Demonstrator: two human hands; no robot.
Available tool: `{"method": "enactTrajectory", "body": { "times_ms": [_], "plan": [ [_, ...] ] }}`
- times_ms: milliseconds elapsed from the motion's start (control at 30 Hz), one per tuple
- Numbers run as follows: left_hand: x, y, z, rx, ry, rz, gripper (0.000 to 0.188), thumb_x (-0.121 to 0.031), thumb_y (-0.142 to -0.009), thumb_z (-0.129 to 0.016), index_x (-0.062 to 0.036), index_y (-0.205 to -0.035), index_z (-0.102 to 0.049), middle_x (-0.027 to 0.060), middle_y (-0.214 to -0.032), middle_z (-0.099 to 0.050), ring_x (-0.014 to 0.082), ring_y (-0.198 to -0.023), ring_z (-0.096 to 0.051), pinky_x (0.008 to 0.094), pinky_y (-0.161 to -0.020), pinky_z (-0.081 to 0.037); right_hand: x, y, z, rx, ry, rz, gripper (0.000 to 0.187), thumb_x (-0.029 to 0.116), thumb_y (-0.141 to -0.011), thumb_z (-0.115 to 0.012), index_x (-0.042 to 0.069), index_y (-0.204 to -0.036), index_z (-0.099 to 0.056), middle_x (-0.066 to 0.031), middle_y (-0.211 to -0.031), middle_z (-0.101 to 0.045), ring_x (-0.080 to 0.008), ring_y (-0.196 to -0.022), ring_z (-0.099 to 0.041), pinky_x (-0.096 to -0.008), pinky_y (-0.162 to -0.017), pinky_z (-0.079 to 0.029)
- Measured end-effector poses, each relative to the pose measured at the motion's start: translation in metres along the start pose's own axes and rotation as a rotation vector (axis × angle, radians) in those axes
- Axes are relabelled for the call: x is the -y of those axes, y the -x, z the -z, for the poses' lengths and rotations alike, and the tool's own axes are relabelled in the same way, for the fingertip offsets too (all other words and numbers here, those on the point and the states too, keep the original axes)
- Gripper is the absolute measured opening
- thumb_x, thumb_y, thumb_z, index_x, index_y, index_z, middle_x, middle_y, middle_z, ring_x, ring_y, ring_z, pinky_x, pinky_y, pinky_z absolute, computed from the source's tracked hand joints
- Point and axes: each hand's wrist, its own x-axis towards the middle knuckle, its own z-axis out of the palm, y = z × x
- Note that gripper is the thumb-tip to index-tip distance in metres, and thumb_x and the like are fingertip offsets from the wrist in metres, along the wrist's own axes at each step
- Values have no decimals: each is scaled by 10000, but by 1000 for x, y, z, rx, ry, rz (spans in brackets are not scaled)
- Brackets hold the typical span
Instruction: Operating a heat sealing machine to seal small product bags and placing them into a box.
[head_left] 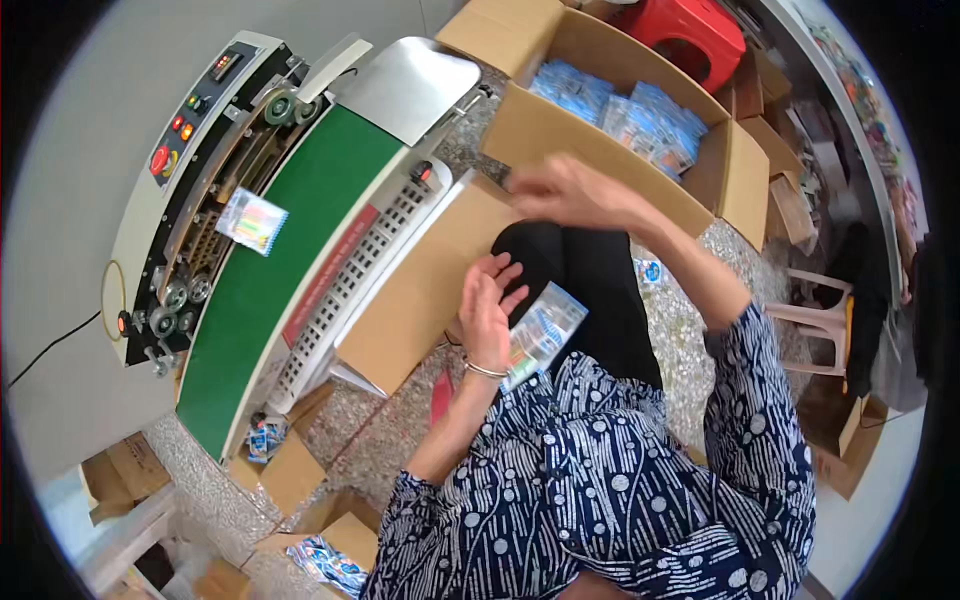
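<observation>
In the head view, the lap packet (558, 318) lies tilted over the person's dark trousers (600, 290), just right of the left hand (487, 312), its near end by the bangle (485, 371). It is a flat clear pouch with blue print and coloured contents. I judge it light and limp, slippery on its film faces and a little stiffer where the contents fill it; the film probably creases more readily than it breaks. A side edge or the far corner, between thumb and fingertips, looks the best hold, with no hard squeeze across the middle.

The left hand is half open, fingers parted and loosely curled, with nothing seen between their tips. Its near side overlaps or borders the packet's left edge; whether they touch, I cannot tell.

The right hand (565, 193) is farther off, above the knees and near the far end of the brown board (430, 285). It is blurred, the fingers pointing left; I cannot tell how far they are bent or whether they hold anything.

To the left, the belt packet (252, 220) lies at the left edge of the green belt (325, 190), beside the machine's rollers (177, 293). Far right, the open carton (590, 135) holds many similar packets (650, 120).
</observation>
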Motion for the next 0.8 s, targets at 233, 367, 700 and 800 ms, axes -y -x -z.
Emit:
{"method": "enactTrajectory", "body": {
  "times_ms": [233,367,700,800],
  "plan": [
    [7,16,-12,-1,-20,-28,396,-311,-958,-434,-37,-1243,-409,129,-1214,-509,221,-1085,-533,336,-864,-472,16,126,-63,77,23,-218,562,394,-748,-686,-41,-1080,-558,-179,-1003,-615,-321,-913,-555,-390,-802,-450],
    [8,19,-15,-1,-43,-71,410,-353,-959,-420,-26,-1206,-426,143,-1191,-521,229,-1087,-539,330,-876,-472,16,129,-92,-15,75,-304,704,439,-670,-743,-47,-1120,-503,-207,-1005,-600,-335,-942,-568,-383,-829,-454],
    [5,26,-16,36,-40,-132,350,-258,-951,-464,-29,-1214,-435,128,-1168,-539,215,-1069,-541,329,-896,-446,27,131,-100,-172,-344,-34,407,194,-679,-737,-13,-938,-501,-111,-855,-576,-218,-833,-586,-334,-750,-467],
    [-7,26,-14,240,-243,-166,404,-238,-926,-509,-24,-1255,-416,125,-1189,-537,203,-1093,-528,319,-935,-418,31,134,-81,-47,-502,-67,307,116,-702,-710,18,-903,-499,-22,-798,-531,-107,-758,-520,-260,-685,-434]
  ]
}}
